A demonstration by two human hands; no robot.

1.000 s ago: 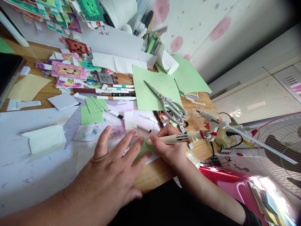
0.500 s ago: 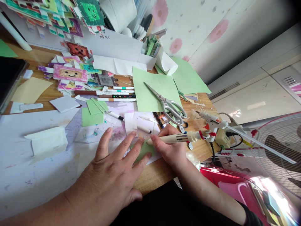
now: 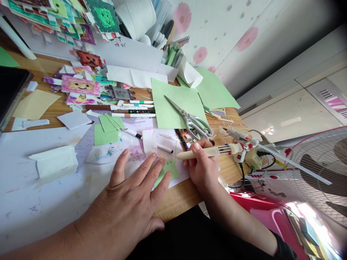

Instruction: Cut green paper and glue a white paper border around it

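My left hand [image 3: 135, 191] lies with its fingers spread, the fingertips on a small piece of green paper [image 3: 170, 171] near the table's front edge. Two small drawn circles show on that paper. In my right hand [image 3: 204, 164] is a cream multicolour pen [image 3: 187, 154], held with its tip lifted just off the paper's right side. A capped white marker [image 3: 165, 148] lies just beyond the green piece. Scissors [image 3: 187, 117] with grey handles rest on a larger green sheet [image 3: 165, 108] behind my right hand.
Several markers [image 3: 134, 115] lie in a row left of the scissors. Coloured paper figures [image 3: 81, 86] are piled at the far left. A glue gun [image 3: 235, 134] and its cord sit right, near a fan [image 3: 320, 166]. A phone [image 3: 12, 94] lies at the left edge.
The pen has lifted from the paper and moved right, and its top mechanism is now turned. A second small circle is visible on the green piece. My left hand has barely moved.
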